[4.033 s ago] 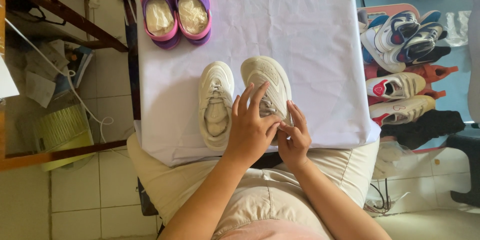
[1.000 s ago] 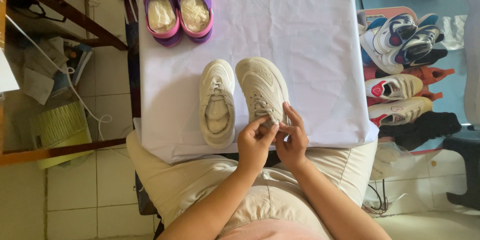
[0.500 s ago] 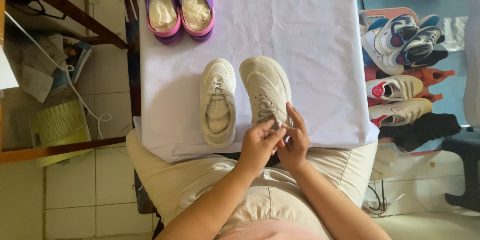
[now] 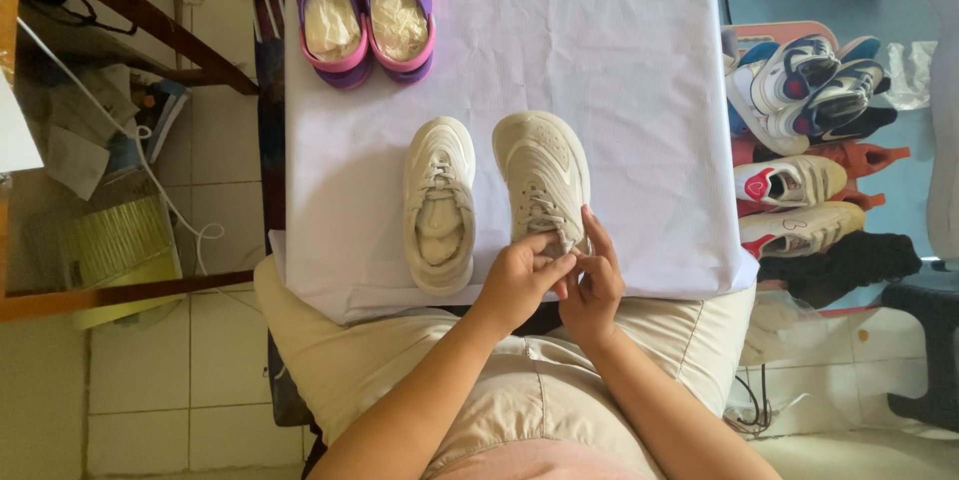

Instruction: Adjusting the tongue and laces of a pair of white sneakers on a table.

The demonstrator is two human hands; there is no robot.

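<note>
Two cream sneakers sit side by side on a table under a white cloth. The left sneaker lies untouched, its opening showing. Both of my hands work at the heel end of the right sneaker. My left hand pinches the shoe's laces between thumb and fingers. My right hand sits right beside it, fingers also closed on the laces over the shoe's tongue.
A pair of pink clogs stuffed with paper stands at the far end of the table. Several sneakers fill a rack to the right. A wooden shelf with cables and papers is on the left.
My hands have slid back from the top of the right sneaker toward its heel end, gathering the laces. The shoes have barely moved.
</note>
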